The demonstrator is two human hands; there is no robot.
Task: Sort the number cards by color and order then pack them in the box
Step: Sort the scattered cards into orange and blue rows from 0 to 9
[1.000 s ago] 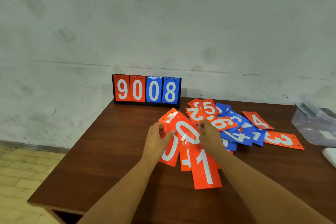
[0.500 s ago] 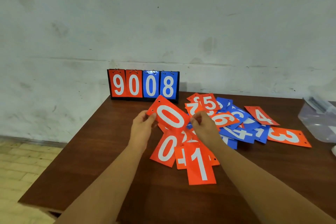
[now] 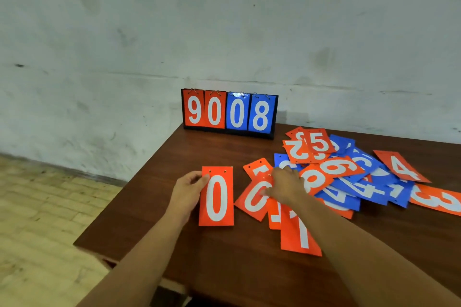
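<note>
Orange 0 card [image 3: 216,197] lower centre, left hand [image 3: 185,194] pinching its edge, right hand [image 3: 284,185] on card pile [image 3: 369,192], grip unclear

You are at work in a bare, plain indoor room, more a back room or hall than a kitchen or office: a stained, whitewashed wall [image 3: 224,32] meets a worn floor [image 3: 37,207] of yellowish, brick-like tiles. A dark wooden table [image 3: 154,207] stands by that wall, carrying a flip scoreboard [image 3: 229,113] and loose number cards [image 3: 349,182].
</note>
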